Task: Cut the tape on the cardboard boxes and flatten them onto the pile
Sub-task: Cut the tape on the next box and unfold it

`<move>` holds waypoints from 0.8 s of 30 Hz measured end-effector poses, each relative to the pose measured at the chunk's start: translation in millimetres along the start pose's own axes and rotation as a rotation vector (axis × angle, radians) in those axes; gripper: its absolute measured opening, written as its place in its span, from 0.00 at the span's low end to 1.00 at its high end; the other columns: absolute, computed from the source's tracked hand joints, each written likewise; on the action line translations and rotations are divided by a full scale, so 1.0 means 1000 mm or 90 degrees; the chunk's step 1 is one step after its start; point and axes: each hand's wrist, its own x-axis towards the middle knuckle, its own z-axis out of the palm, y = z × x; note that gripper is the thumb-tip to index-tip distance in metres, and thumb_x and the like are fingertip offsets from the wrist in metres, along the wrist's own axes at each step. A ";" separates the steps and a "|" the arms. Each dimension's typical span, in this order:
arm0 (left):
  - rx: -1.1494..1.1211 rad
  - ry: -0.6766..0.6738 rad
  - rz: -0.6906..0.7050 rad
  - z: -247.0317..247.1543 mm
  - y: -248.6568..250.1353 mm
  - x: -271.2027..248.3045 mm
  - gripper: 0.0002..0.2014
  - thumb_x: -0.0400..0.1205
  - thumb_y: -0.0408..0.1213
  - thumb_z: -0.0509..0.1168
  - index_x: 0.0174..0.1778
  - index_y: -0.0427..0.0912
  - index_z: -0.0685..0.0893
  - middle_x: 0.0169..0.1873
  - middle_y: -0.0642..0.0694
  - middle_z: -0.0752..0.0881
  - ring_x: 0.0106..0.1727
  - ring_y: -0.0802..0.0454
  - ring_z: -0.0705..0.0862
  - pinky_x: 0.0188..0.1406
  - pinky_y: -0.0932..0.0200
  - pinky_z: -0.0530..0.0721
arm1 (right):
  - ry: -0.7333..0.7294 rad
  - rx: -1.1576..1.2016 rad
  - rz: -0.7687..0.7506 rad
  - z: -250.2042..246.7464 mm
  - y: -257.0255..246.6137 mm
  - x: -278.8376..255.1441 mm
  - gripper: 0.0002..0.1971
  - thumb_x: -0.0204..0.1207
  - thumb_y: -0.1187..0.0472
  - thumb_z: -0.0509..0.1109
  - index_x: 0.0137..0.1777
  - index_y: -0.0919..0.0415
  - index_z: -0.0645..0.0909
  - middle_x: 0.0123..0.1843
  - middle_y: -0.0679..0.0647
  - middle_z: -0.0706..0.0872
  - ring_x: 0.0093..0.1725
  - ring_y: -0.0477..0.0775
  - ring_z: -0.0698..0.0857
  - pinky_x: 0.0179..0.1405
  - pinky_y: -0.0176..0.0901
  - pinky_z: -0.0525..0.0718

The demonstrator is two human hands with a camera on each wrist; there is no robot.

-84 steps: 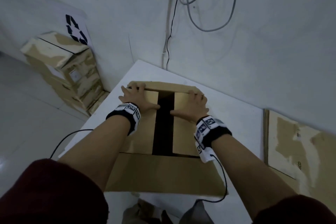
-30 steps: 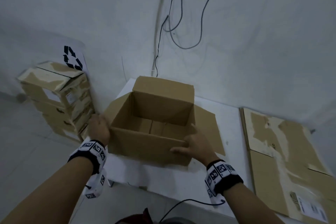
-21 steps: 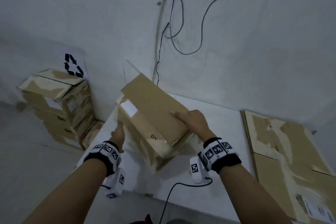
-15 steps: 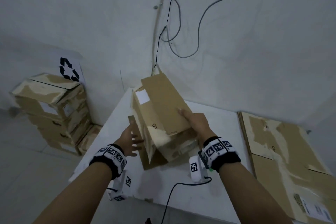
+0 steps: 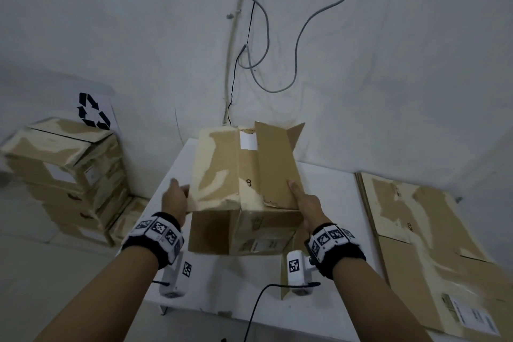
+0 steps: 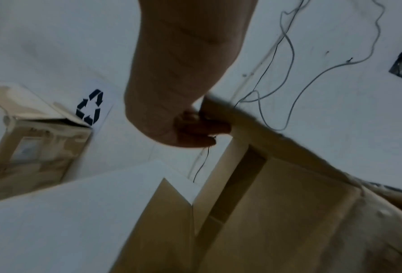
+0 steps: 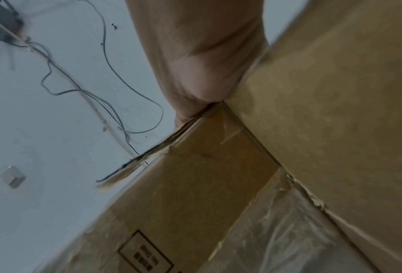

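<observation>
A worn cardboard box (image 5: 222, 175) with torn patches and a white label is held tilted above the white table (image 5: 327, 191). Loose flaps stick out at its far end, and another hangs at its near right. My left hand (image 5: 175, 200) grips its left edge. In the left wrist view my left hand (image 6: 171, 92) has its fingers (image 6: 202, 127) curled round the edge of the box (image 6: 288, 212). My right hand (image 5: 304, 203) holds the near right corner with the thumb lying on top. In the right wrist view my palm (image 7: 195, 64) presses the corner of the box (image 7: 218, 184), and the fingers are hidden.
Flattened cardboard sheets (image 5: 433, 244) lie in a pile at the right. A stack of taped boxes (image 5: 63, 175) stands on the floor at the left, under a recycling sign (image 5: 93, 111). Cables (image 5: 258, 36) hang down the wall behind the table.
The open box was tipped over and lifted, its worn face now turned up. My left hand moved from beside it onto its left edge; my right hand stayed on the right side.
</observation>
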 end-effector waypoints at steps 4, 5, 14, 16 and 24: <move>0.030 -0.139 0.174 0.030 0.049 -0.046 0.23 0.88 0.52 0.51 0.50 0.40 0.87 0.45 0.44 0.88 0.46 0.45 0.85 0.50 0.54 0.82 | 0.017 -0.028 -0.059 0.009 0.001 0.001 0.41 0.68 0.31 0.73 0.75 0.58 0.77 0.62 0.57 0.87 0.58 0.59 0.86 0.66 0.56 0.84; 0.096 -0.188 0.237 0.040 0.054 -0.058 0.20 0.86 0.52 0.56 0.52 0.43 0.88 0.48 0.47 0.89 0.50 0.48 0.85 0.54 0.55 0.81 | 0.021 -0.036 -0.061 0.009 0.004 0.005 0.42 0.67 0.30 0.73 0.75 0.58 0.77 0.62 0.57 0.87 0.58 0.60 0.86 0.65 0.57 0.84; 0.611 -0.117 0.310 0.130 0.003 -0.068 0.58 0.59 0.64 0.78 0.79 0.45 0.55 0.77 0.39 0.54 0.79 0.38 0.55 0.79 0.42 0.61 | 0.020 -0.070 -0.080 0.003 0.008 -0.007 0.39 0.75 0.29 0.63 0.76 0.57 0.76 0.66 0.58 0.86 0.61 0.60 0.84 0.66 0.55 0.82; 0.579 -0.119 0.284 0.130 0.001 -0.065 0.64 0.58 0.63 0.80 0.80 0.44 0.48 0.79 0.38 0.55 0.80 0.38 0.56 0.79 0.40 0.61 | -0.022 -0.022 -0.075 -0.001 0.010 -0.013 0.41 0.71 0.23 0.61 0.74 0.54 0.78 0.67 0.56 0.86 0.64 0.57 0.85 0.67 0.57 0.82; 0.570 -0.185 0.270 0.110 0.004 -0.047 0.54 0.67 0.64 0.74 0.81 0.50 0.48 0.76 0.41 0.61 0.76 0.39 0.66 0.75 0.39 0.69 | -0.068 -0.073 -0.133 -0.005 0.009 -0.020 0.35 0.68 0.45 0.80 0.72 0.60 0.77 0.62 0.56 0.87 0.56 0.52 0.86 0.54 0.42 0.85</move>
